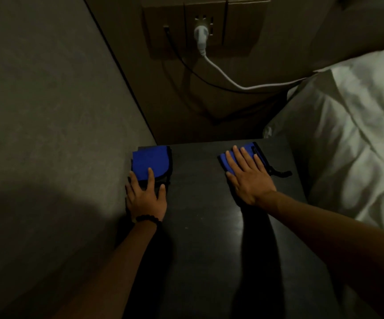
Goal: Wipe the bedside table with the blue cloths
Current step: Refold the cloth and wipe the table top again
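The dark bedside table (200, 203) fills the lower middle of the head view. A folded blue cloth with a black edge (148, 161) lies at its far left corner. My left hand (146, 195) rests flat on the cloth's near edge, fingers spread. A second blue cloth (246, 153) lies at the far right, with a black strap sticking out to the right. My right hand (248, 174) lies flat on top of it, fingers apart, and hides most of it.
A grey wall (48, 111) runs along the table's left side. Behind the table a socket panel (200, 28) holds a white plug (201, 36) whose cable, with a black one, trails right. A bed with white linen (352, 139) borders the right.
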{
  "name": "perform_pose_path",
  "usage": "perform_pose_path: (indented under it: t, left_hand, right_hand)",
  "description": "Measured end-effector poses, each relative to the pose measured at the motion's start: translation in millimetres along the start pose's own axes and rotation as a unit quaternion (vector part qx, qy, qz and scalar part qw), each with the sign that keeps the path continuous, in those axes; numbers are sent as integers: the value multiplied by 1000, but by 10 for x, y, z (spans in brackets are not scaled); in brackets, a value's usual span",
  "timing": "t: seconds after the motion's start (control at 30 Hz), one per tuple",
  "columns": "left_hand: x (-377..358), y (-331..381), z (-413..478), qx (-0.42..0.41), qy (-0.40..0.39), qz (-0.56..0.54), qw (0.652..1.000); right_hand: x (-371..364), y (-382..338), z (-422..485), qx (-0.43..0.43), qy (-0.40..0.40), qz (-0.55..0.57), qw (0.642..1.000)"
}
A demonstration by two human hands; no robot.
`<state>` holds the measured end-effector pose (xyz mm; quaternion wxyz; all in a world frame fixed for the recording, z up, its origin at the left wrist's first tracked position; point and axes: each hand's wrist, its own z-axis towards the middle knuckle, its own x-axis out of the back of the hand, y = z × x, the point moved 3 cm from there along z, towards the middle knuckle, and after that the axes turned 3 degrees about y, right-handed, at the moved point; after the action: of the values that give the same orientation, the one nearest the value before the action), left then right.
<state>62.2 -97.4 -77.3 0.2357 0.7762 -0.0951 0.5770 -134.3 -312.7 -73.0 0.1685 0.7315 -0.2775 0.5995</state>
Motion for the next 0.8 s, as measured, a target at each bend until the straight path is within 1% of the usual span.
perform_pose_path:
  t: [0.13, 0.37, 0.43, 0.5, 0.6, 0.8]
  left_hand:
    - [0, 12, 20, -12, 13, 12, 1000]
    - [51, 68, 27, -29, 32, 3, 999]
    - [51, 75, 42, -24, 42, -13, 999]
    - [60, 78, 66, -8, 60, -66, 996]
    - [106, 105, 153, 5, 96, -139, 986]
    - [126, 194, 277, 1, 102, -118, 988]
  right_hand:
    - [0, 192, -41, -37, 10, 2, 999]
    - [-6, 438, -198, -125, 15, 64, 990]
    - [22, 430, -291, -133, 40, 86, 986]
    - [31, 426, -410, -143, 59, 96, 983]
    - [-28, 446, -512, -150, 31, 63, 986]
    - [-114, 421, -361, -155, 35, 50, 986]
